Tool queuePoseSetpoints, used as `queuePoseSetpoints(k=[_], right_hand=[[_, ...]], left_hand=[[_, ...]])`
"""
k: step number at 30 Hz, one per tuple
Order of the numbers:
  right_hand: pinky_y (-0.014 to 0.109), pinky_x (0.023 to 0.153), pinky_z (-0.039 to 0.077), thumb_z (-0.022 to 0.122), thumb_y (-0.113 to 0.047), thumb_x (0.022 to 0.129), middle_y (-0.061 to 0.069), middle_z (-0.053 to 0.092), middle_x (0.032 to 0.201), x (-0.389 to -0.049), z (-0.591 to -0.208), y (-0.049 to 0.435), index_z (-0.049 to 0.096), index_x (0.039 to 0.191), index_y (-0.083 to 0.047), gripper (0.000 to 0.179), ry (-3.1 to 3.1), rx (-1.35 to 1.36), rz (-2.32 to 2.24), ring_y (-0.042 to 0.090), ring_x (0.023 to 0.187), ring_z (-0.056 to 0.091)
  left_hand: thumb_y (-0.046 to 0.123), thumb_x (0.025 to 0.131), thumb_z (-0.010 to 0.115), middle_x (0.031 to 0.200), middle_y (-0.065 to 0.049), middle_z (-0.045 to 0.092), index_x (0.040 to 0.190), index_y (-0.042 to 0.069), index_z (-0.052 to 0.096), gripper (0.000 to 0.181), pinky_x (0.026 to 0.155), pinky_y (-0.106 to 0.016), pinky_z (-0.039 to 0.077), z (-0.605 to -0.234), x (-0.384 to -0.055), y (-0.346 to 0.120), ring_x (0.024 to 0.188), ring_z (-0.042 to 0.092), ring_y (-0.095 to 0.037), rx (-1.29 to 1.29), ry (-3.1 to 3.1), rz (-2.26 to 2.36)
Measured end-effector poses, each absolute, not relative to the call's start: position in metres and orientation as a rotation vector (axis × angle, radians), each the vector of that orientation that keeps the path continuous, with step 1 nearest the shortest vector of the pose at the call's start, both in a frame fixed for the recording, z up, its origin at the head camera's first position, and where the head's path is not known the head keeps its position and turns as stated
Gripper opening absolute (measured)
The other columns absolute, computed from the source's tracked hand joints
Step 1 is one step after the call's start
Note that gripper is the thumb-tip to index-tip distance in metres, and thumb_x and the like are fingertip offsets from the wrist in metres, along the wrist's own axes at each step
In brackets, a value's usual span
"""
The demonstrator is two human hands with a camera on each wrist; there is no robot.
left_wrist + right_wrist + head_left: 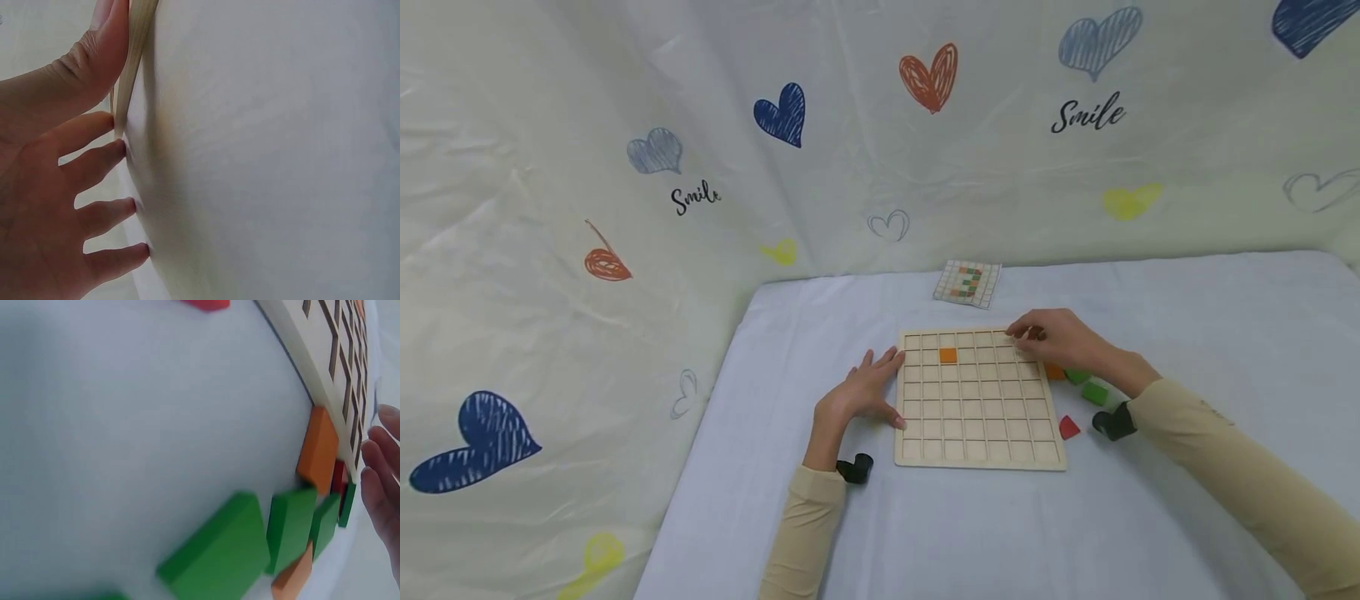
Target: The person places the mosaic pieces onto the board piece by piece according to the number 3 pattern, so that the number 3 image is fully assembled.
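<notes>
A square wooden grid board (973,408) lies on the white cloth, with one orange square tile (948,356) in a cell near its upper left. My left hand (867,392) spreads along the board's left edge, thumb and fingertips at the rim. In the left wrist view the left fingers (103,215) are straight and apart, with the thumb against the wooden side. Over the board's upper right corner is my right hand (1056,337), its fingers loosely bent. The right wrist view shows the right fingertips (375,444) close by the board, with no piece visible between them.
Right of the board lie an orange block (1055,372), a green block (1094,392) and a red piece (1069,427); several more blocks cluster under my right forearm. A printed pattern card (967,284) lies behind the board. A heart-patterned curtain (850,167) hangs behind the table.
</notes>
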State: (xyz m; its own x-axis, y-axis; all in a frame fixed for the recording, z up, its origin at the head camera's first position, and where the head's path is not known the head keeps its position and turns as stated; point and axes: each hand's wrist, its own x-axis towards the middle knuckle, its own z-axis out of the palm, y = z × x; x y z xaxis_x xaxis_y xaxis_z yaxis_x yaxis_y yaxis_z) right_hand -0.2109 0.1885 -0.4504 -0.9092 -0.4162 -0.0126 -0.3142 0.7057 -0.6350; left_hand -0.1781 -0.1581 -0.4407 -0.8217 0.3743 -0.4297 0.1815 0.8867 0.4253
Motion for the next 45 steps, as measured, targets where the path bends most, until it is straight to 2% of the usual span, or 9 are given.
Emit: queuePoseSetpoints(k=[5,12,22,29,33,37,45], right_hand=[[0.037,0.076,0.054,0.069,-0.002,0.094,0.012,0.074,0.104,-0.211,-0.450,0.202,0.074,0.116,0.002,0.023,2.800,-0.595,-0.954,0.025,0.091,0.065],[0.043,0.079,0.055,0.069,-0.002,0.094,0.014,0.071,0.100,-0.214,-0.453,0.219,0.074,0.112,0.004,0.019,2.857,-0.573,-0.930,0.028,0.090,0.066],[0.034,0.071,0.051,0.072,-0.009,0.094,0.023,0.065,0.106,-0.219,-0.459,0.226,0.074,0.113,0.008,0.025,2.874,-0.511,-0.859,0.030,0.089,0.061],[0.042,0.077,0.056,0.074,-0.009,0.093,0.017,0.069,0.100,-0.221,-0.463,0.227,0.073,0.108,0.006,0.021,2.843,-0.492,-0.912,0.029,0.089,0.064],[0.041,0.079,0.055,0.074,-0.011,0.093,0.013,0.072,0.098,-0.219,-0.463,0.230,0.073,0.107,0.003,0.020,2.835,-0.456,-0.953,0.027,0.089,0.064],[0.039,0.080,0.054,0.073,-0.013,0.095,0.012,0.074,0.098,-0.216,-0.463,0.233,0.073,0.109,0.002,0.021,2.831,-0.434,-0.966,0.025,0.089,0.064],[0.038,0.077,0.056,0.067,-0.008,0.097,0.018,0.073,0.107,-0.216,-0.460,0.237,0.073,0.122,-0.002,0.026,2.826,-0.481,-0.979,0.032,0.095,0.070]], left_hand=[[0.028,0.072,0.095,0.174,-0.001,0.012,0.166,0.017,0.023,0.118,0.129,-0.057,0.009,-0.441,-0.177,-0.159,0.161,-0.001,-0.036,0.402,2.542,0.491],[0.028,0.073,0.094,0.174,-0.002,0.012,0.166,0.017,0.023,0.118,0.128,-0.058,0.009,-0.440,-0.176,-0.159,0.161,-0.001,-0.037,0.420,2.537,0.514],[0.026,0.071,0.095,0.174,-0.001,0.013,0.165,0.018,0.025,0.118,0.128,-0.058,0.008,-0.442,-0.175,-0.159,0.161,-0.002,-0.035,0.401,2.517,0.584],[0.027,0.072,0.095,0.174,-0.002,0.012,0.165,0.017,0.023,0.118,0.128,-0.059,0.008,-0.440,-0.175,-0.159,0.161,-0.002,-0.036,0.421,2.524,0.560],[0.026,0.073,0.094,0.174,-0.003,0.012,0.165,0.016,0.023,0.117,0.128,-0.059,0.008,-0.440,-0.175,-0.159,0.160,-0.002,-0.036,0.427,2.522,0.562],[0.026,0.073,0.094,0.174,-0.004,0.013,0.165,0.014,0.024,0.117,0.128,-0.059,0.008,-0.441,-0.174,-0.159,0.161,-0.001,-0.037,0.428,2.518,0.566],[0.027,0.073,0.095,0.174,-0.005,0.013,0.165,0.014,0.024,0.117,0.128,-0.059,0.008,-0.438,-0.173,-0.158,0.160,-0.001,-0.037,0.418,2.524,0.563]])
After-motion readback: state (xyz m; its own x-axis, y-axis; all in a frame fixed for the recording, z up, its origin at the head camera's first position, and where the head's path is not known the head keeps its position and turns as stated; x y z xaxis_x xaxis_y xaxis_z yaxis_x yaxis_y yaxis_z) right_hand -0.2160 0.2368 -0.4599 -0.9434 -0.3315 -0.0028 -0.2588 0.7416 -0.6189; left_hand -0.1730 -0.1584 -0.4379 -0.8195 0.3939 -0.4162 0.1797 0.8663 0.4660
